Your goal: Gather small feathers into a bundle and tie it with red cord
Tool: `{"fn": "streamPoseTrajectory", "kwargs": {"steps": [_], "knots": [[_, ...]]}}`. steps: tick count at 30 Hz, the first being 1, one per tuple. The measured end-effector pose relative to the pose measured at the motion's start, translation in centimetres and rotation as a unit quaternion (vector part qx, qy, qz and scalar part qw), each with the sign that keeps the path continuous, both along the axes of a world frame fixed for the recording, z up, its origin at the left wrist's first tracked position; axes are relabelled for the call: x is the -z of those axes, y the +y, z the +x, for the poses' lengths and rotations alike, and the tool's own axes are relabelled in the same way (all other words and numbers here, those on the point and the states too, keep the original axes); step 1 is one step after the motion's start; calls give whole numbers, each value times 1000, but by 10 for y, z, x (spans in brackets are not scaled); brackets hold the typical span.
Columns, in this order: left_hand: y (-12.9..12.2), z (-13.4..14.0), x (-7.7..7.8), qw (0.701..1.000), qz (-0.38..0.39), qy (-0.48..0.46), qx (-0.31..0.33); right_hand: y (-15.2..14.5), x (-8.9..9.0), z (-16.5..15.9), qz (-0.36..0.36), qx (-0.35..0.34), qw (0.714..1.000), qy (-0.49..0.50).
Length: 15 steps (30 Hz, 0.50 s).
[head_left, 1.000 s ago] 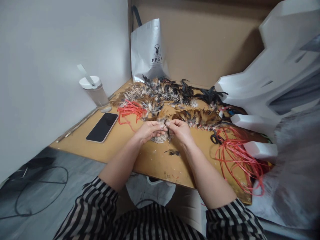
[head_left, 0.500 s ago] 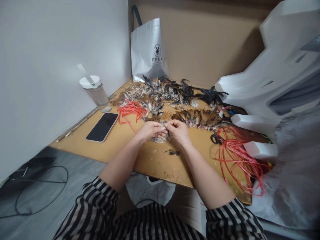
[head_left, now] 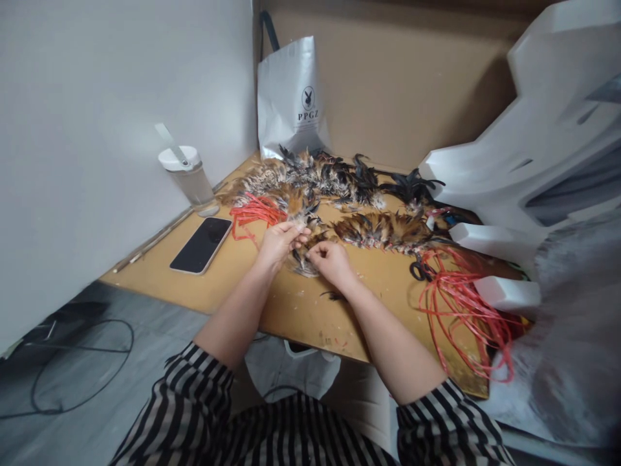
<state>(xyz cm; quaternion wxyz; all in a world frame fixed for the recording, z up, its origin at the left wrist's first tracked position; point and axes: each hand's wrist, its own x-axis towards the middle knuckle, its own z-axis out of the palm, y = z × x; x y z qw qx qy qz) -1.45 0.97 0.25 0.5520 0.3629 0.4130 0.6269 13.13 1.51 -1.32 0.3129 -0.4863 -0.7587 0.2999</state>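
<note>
The two hands, which were meeting over the surface point(head_left: 233, 278) half a second ago, are now parting. The left hand point(head_left: 279, 244) is shifting toward 10 o'clock, its fingers pinching closed on a brown feather tuft point(head_left: 297, 221) that is pointing toward 12 o'clock. The right hand point(head_left: 334, 262) is dipping toward 7 o'clock; its fingers are curling nearly together over a small feather pile point(head_left: 301, 266), and whether they are gripping any of it one cannot tell. That pile is lying just below the left hand's fingers. The right wrist is now partly covering a dark feather point(head_left: 332, 296).

Seen from the hands, a lidded cup point(head_left: 189, 181) is standing at 10 o'clock, its translucent wall showing a pale tint; one cannot tell what it is holding. A silvery bag point(head_left: 290, 97) is standing at 12 o'clock, its walls hiding any contents. Feather rows point(head_left: 388, 231) are lying from 11 to 2 o'clock, and red strands point(head_left: 466, 298) are spilling at 4 o'clock.
</note>
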Motion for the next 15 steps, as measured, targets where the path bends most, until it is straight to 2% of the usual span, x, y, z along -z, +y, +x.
{"fn": "streamPoseTrajectory", "kwargs": {"steps": [4, 7, 11, 15], "knots": [[0, 1, 3, 1000, 4, 11, 1, -9, -4, -7, 11, 20, 990, -138], [0, 2, 3, 1000, 4, 10, 4, -12, -4, -11, 11, 17, 985, -173], [-1, 3, 0, 1000, -1, 5, -3, -11, 2, -14, 5, 9, 991, -132], [-1, 2, 0, 1000, 2, -3, -12, -4, 4, -10, -44, 4, 999, 7]]}}
